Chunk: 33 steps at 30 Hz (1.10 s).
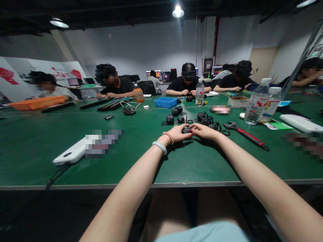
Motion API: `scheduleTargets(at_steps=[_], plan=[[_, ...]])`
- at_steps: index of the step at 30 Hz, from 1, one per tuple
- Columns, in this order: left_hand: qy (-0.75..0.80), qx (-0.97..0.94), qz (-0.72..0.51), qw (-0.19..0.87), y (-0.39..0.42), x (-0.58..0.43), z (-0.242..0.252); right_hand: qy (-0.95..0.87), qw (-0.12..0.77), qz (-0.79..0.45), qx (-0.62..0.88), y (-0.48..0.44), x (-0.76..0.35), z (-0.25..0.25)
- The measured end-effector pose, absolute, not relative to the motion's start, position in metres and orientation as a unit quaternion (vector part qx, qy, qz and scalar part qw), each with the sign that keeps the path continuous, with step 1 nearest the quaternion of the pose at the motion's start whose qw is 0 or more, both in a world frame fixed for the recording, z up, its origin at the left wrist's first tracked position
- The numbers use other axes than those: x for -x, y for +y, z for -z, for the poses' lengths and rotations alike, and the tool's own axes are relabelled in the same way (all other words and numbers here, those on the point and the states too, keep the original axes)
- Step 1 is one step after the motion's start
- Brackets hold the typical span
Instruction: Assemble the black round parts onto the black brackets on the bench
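Note:
Both my hands meet over the green table, around a small round black part (186, 130) whose exact kind I cannot make out. My left hand (178, 133), with a beaded bracelet and a pale bangle at the wrist, grips it from the left side. The fingertips of my right hand (204, 131) pinch at its right edge. Just beyond lie several similar black parts, among them one with thin prongs (170, 119) and a cluster (208, 120) to the right. A black ring (226, 132) lies beside my right hand, close to an adjustable wrench (246, 135) with a red and black handle.
A white power bank (73, 153) with a cable lies at the left. Farther back are a blue tray (166, 102), an orange bottle (138, 94) and a clear bottle (200, 93). Large water bottles (256, 102) stand at right. Several people sit across the table.

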<state>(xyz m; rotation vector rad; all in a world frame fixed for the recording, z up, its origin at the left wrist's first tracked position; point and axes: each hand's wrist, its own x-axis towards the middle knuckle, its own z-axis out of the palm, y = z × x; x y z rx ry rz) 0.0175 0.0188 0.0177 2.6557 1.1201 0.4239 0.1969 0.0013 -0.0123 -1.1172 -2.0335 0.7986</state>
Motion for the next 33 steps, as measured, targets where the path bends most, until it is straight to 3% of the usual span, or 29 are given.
scheduleTargets(at_steps=[14, 33], plan=[[0.399, -0.898, -0.139, 0.121, 0.0131, -0.0189, -0.0227, -0.754, 0.352, -0.37, 0.413, -0.0022, -0.1997, 0.009], [0.381, -0.905, -0.144, 0.121, 0.0161, -0.0187, -0.0202, -0.772, 0.351, -0.328, 0.415, -0.0022, -0.1973, 0.0098]])
